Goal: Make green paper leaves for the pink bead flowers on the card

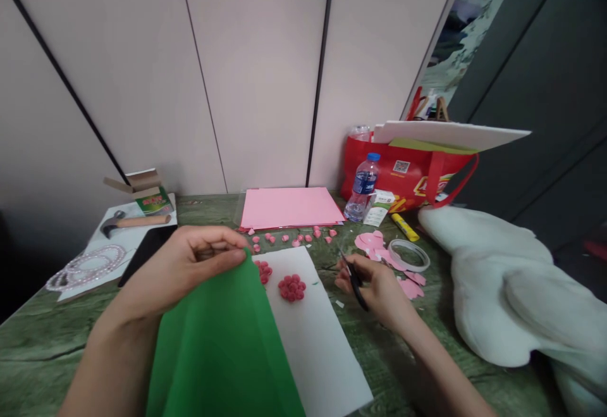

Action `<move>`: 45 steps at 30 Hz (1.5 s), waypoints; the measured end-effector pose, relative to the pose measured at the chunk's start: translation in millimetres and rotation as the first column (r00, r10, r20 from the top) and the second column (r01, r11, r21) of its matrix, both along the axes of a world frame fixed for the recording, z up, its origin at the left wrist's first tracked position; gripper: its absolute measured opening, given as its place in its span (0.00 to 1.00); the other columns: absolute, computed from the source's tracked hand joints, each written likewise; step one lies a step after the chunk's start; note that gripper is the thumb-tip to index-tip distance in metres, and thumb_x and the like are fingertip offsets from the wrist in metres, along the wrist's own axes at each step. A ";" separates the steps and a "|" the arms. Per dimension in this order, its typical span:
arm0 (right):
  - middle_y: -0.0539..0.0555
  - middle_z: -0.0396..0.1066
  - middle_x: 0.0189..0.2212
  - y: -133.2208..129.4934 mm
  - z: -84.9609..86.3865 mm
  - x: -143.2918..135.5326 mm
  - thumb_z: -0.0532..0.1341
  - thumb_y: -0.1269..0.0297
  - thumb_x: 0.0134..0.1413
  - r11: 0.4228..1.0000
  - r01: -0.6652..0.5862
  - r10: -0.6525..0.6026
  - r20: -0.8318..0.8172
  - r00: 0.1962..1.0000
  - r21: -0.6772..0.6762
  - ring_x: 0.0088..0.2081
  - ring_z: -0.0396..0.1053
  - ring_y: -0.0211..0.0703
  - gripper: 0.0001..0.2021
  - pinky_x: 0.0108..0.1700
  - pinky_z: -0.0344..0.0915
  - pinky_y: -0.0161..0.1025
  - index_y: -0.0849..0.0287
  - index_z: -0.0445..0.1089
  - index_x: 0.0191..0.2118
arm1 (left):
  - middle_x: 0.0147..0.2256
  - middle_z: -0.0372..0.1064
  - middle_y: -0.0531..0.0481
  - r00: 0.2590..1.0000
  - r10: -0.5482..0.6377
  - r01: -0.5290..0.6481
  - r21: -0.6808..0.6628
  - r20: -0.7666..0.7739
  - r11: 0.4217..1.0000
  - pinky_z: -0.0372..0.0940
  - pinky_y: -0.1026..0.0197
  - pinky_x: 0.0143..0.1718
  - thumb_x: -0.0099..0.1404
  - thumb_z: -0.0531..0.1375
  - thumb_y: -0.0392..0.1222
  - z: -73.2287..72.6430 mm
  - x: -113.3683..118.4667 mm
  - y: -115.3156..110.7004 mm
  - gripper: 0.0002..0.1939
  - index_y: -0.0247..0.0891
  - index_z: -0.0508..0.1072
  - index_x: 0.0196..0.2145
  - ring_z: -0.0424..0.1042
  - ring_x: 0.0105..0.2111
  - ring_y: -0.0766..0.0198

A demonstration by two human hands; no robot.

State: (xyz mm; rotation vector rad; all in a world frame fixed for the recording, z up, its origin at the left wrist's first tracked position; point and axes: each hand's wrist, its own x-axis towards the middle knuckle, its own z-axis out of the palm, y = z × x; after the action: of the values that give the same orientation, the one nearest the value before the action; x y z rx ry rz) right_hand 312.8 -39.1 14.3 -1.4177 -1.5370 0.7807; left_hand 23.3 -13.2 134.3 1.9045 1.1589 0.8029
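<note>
My left hand (202,264) pinches the top corner of a green sheet of paper (222,347), which hangs down toward me and covers part of a white board (315,341). In my right hand (374,284) is a pair of scissors (355,281) with black handles, its tips pointing up and away, apart from the green sheet. On the white board sits a dark pink rolled-paper flower cluster (292,288). A second pink cluster (263,271) is partly hidden behind the green sheet. Small pink paper rosettes (285,238) lie in a loose row beyond the board.
Pink sheets (289,207) lie at the wall. To the right are a water bottle (363,189), red bag (393,164), glue stick (404,227), tape roll (408,254), pink scraps (372,243) and a white plush (502,278). A hammer (137,221) and beads (90,268) lie left.
</note>
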 end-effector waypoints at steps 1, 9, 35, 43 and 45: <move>0.50 0.69 0.24 3.2 -4.7 0.4 0.63 0.64 0.42 1.000 0.022 -0.023 0.033 0.999 0.012 0.27 0.65 0.43 0.06 0.31 0.59 0.36 0.57 0.68 0.30 | 0.27 0.74 0.50 1.000 0.018 -0.018 0.021 0.001 1.000 0.62 0.67 0.26 0.54 0.62 0.48 0.8 -1.8 -0.2 0.08 0.43 0.78 0.30 0.69 0.28 0.63; 0.49 0.72 0.21 6.1 3.2 -24.0 0.62 0.61 0.45 0.983 -0.150 0.137 -0.120 0.983 -0.106 0.23 0.68 0.40 0.08 0.26 0.60 0.34 0.58 0.65 0.32 | 0.28 0.74 0.49 0.994 0.108 -0.107 0.052 -0.004 0.993 0.61 0.66 0.24 0.54 0.61 0.49 -4.7 7.3 4.8 0.11 0.42 0.77 0.31 0.69 0.26 0.62; 0.49 0.69 0.22 -17.9 24.6 -96.0 0.69 0.66 0.33 0.994 -0.104 0.078 -0.537 0.840 -0.017 0.26 0.67 0.38 0.12 0.26 0.63 0.32 0.59 0.66 0.27 | 0.37 0.73 0.51 0.899 0.421 -0.391 0.653 0.119 0.649 0.62 0.61 0.42 0.59 0.59 0.40 2.4 24.5 -22.5 0.05 0.44 0.74 0.34 0.69 0.40 0.59; 0.46 0.70 0.23 18.5 62.4 -110.7 0.71 0.65 0.31 0.979 -0.172 0.201 -0.706 0.679 0.113 0.23 0.65 0.33 0.18 0.23 0.60 0.30 0.58 0.65 0.31 | 0.27 0.75 0.50 0.960 -0.240 0.214 -0.171 -0.146 0.962 0.64 0.63 0.28 0.59 0.59 0.49 -39.4 41.9 -74.7 0.10 0.44 0.78 0.32 0.72 0.27 0.60; 0.47 0.71 0.23 21.9 69.8 -113.4 0.70 0.66 0.31 0.978 -0.152 0.211 -0.722 0.659 0.147 0.24 0.66 0.34 0.18 0.24 0.61 0.30 0.58 0.65 0.32 | 0.36 0.75 0.46 0.989 -0.120 0.138 -0.227 0.092 0.964 0.66 0.59 0.33 0.53 0.64 0.49 -66.7 47.3 -73.3 0.21 0.44 0.74 0.45 0.72 0.31 0.57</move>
State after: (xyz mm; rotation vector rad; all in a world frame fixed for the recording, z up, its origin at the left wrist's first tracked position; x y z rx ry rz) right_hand 199.3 -17.1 84.1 -0.7204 -1.0391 1.2230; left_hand 70.5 -86.5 67.6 1.7201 1.0226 0.6344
